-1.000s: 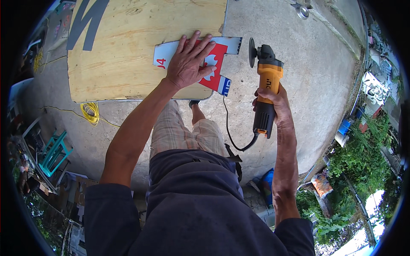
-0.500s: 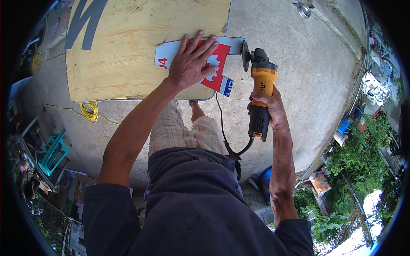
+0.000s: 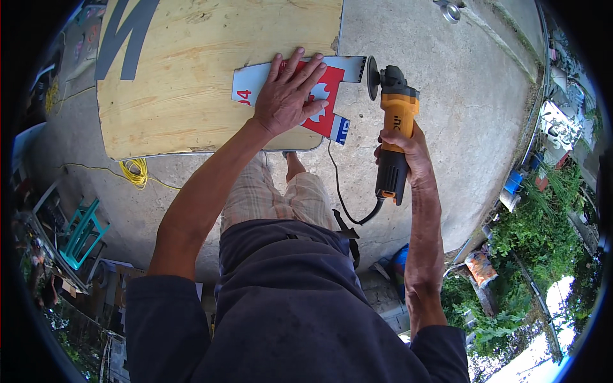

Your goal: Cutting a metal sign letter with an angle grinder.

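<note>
My left hand (image 3: pixel 285 92) lies flat with spread fingers on a cut sheet-metal piece (image 3: pixel 332 86) printed in red, white and blue. The hand presses it to the wooden tabletop (image 3: pixel 179 108), and the piece's right side juts past the table's edge. Wrapped around the body of a yellow and black angle grinder (image 3: pixel 399 118) is my right hand (image 3: pixel 405 151). The grinder stands off the right edge of the table, its disc (image 3: pixel 373 78) upright and just apart from the end of the sheet's upper arm. A black cord runs from its lower end back under the table.
Concrete floor (image 3: pixel 460 140) spreads around the table. A coiled yellow cord (image 3: pixel 134 172) lies at the left, near a teal plastic stool (image 3: pixel 81 234). A small round metal object (image 3: pixel 451 13) is on the floor at the far right. Plants (image 3: pixel 530 236) and clutter line the right side.
My right hand has moved the grinder slightly right, and the gap between its disc and the sheet's end has widened. My left hand stays in place on the sheet.
</note>
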The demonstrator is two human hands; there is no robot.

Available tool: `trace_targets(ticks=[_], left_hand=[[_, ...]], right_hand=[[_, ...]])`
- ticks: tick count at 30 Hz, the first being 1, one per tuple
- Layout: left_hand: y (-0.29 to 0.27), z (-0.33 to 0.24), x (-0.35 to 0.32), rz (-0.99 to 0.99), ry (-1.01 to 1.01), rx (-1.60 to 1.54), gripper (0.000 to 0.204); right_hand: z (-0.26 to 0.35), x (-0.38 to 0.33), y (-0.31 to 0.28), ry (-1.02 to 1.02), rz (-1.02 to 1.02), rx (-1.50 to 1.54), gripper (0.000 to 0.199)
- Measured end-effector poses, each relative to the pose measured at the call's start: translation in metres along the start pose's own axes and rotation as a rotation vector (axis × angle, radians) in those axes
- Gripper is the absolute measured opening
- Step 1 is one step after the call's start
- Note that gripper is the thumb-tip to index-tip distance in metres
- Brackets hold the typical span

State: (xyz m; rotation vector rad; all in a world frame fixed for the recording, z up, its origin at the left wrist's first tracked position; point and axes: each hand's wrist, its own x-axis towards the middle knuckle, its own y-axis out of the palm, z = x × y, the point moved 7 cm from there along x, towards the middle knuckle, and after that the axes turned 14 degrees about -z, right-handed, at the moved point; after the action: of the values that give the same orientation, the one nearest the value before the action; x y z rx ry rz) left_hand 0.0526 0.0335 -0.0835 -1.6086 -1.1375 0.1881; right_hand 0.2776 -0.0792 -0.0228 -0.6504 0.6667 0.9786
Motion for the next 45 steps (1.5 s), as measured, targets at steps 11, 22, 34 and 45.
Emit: trace_targets(ticks=[11,22,34,45], left_hand=[[-0.001,0.004,-0.001,-0.014,-0.002,-0.021,0.074],[0.002,0.003,-0.002,-0.004,0.001,-0.013,0.077],[0.001,0.002,-0.001,-0.013,0.009,-0.025,0.072],[0.0,0.002,-0.001,0.032,0.005,-0.005,0.073]], right_hand=[[-0.009,-0.01,0.008,0.036,-0.016,-0.026,0.053],[-0.027,-0.027,0.004,0.103,-0.012,-0.013,0.055],[-0.022,-0.039,-0.008,0.036,-0.084,-0.125,0.056],[0.014,-0.003,0.008,-0.179,-0.278,-0.367,0.059]])
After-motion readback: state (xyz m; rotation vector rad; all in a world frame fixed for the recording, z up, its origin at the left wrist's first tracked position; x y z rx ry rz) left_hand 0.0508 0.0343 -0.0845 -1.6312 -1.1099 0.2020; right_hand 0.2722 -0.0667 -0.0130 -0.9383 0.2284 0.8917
